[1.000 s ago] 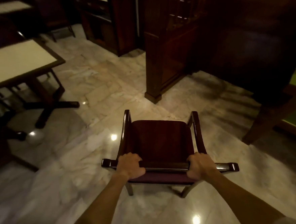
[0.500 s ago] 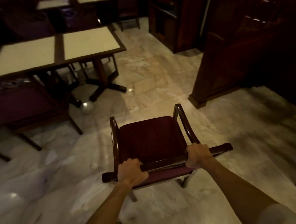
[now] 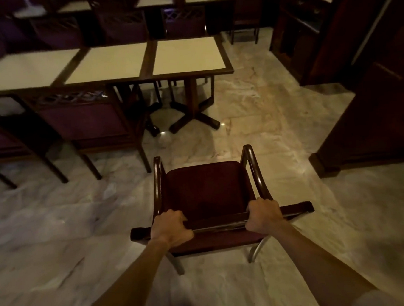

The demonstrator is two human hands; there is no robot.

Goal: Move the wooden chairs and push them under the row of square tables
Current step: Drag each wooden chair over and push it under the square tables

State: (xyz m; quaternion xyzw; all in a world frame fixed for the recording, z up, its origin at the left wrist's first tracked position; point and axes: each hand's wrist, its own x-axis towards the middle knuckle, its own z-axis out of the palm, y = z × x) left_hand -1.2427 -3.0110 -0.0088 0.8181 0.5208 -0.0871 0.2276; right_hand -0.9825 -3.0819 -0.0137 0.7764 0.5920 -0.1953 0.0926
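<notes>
Hands grip the top rail of the wooden armchair (image 3: 206, 195): left hand (image 3: 170, 228) and right hand (image 3: 263, 216) both closed around it. The armchair stands on the marble floor (image 3: 278, 128), apart from the rightmost square table (image 3: 229, 66); steering it straight between the table's pedestal base (image 3: 194, 122) and the neighbouring chair (image 3: 84, 120) should avoid knocks.

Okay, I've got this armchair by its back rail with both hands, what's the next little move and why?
Probably push the dark wooden armchair with the maroon seat straight ahead toward the rightmost cream-topped square table. Both the left hand and right hand have a firm grip on its top rail, bare marble floor lies between, and that table's near side looks free.
</notes>
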